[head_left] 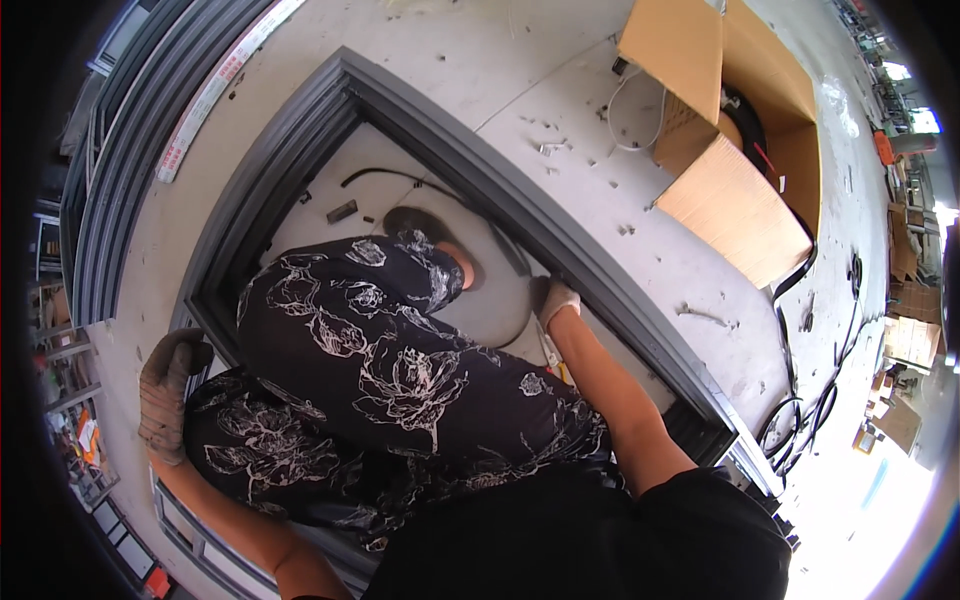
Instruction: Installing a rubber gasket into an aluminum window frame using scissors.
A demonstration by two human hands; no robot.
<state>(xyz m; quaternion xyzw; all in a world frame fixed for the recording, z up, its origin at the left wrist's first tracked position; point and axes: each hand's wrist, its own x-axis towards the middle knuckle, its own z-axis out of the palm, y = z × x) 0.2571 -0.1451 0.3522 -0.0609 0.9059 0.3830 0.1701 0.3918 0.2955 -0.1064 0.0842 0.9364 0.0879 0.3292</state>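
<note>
A large dark grey metal frame (290, 140) lies on the floor around my crouched legs. My right hand (555, 298), in a grey-and-white glove, is closed at the inner edge of the frame's right side. A thin black rubber strip (450, 196) curves over the floor inside the frame and runs to that hand; the fingertips are partly hidden. My left hand (172, 395), in a grey striped glove, hangs beside my knee near the frame's left side. Its fingers are loosely bent, with nothing visible in them. Scissors-like handles (550, 352) show below my right hand.
An open cardboard box (735, 205) with coiled black strip inside stands at the right, and more black strip (790, 340) trails from it. Long grey profiles (150, 130) are stacked at the left. A small dark block (342, 211) lies inside the frame. Scraps dot the floor.
</note>
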